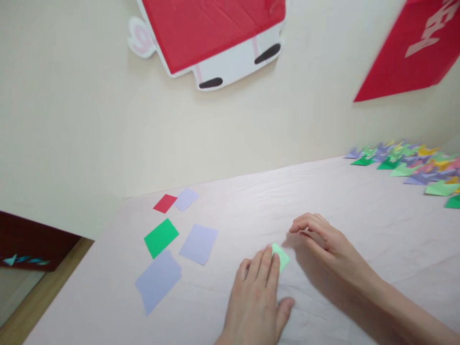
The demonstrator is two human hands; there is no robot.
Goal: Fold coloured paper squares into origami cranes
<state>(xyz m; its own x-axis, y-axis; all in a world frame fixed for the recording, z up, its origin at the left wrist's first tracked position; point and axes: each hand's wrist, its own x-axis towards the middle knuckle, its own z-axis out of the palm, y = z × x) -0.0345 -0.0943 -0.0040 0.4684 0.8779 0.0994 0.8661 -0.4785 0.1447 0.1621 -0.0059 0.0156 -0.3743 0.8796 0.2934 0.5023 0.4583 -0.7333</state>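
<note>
My left hand [256, 294] lies over a small light green piece of paper [282, 257], its fingers stretched out flat and pressing it to the table. Only the paper's right part shows past the fingertips; the rest is covered. Just to the right, my right hand [332, 251] hovers above the tabletop, apart from the paper. Its fingers are loosely curved, with a gap between thumb and fingers and nothing seen in them.
Left on the pale-covered table [237, 206] lie a red sheet [165, 203], a green sheet [161, 238] and several lilac sheets [199, 244]. Many folded paper pieces [402, 163] stand at the far right. The wall behind bears a red-and-white cartoon board [219, 33] and a red poster [406, 57].
</note>
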